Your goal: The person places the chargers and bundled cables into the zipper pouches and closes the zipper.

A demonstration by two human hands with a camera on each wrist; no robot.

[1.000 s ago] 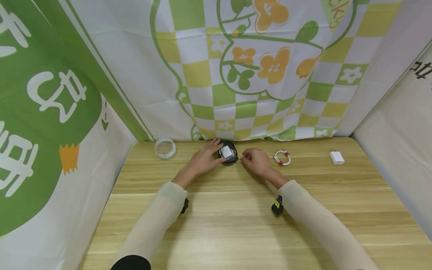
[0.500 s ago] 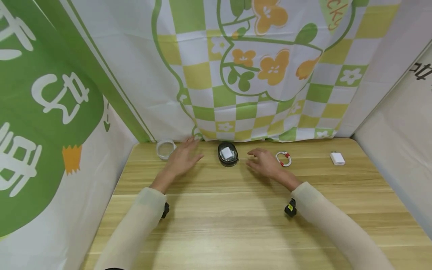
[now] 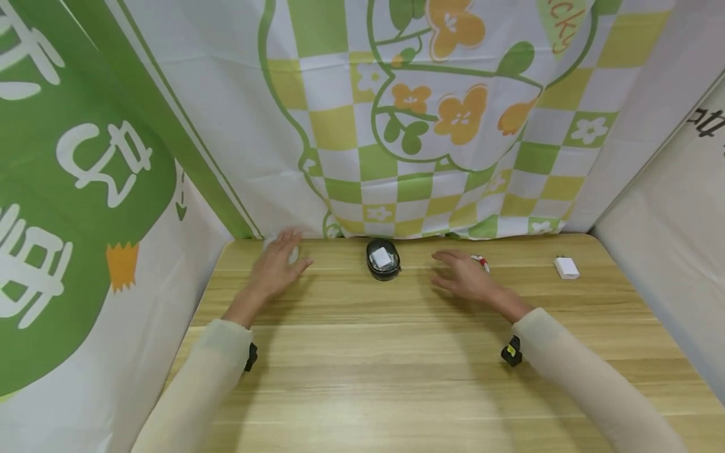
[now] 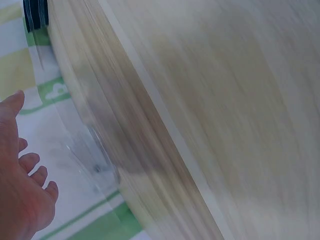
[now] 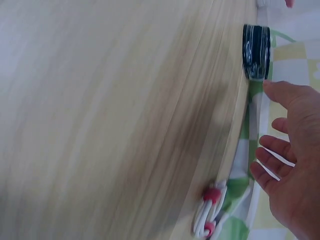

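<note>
A dark oval case (image 3: 377, 243) with a clear top stands at the back middle of the table, a white block (image 3: 381, 257) showing in it. My left hand (image 3: 275, 267) hovers with loose fingers over a clear round container (image 3: 294, 254), hiding most of it; the left wrist view shows the container (image 4: 95, 162) beyond the fingertips. Between the case and a coiled white cable (image 3: 483, 262) with red ties, my right hand (image 3: 467, 278) is spread and holds nothing. In the right wrist view the coil (image 5: 207, 212) lies below that hand (image 5: 295, 155).
A white charger plug (image 3: 566, 267) lies near the table's right end. Patterned cloth (image 3: 396, 189) hangs along the back edge of the wooden table (image 3: 362, 358), with more cloth on both sides.
Both hands have drawn away from the dark case, the left one leftward over the clear container, the right one rightward in front of the coiled cable. The case stays in place.
</note>
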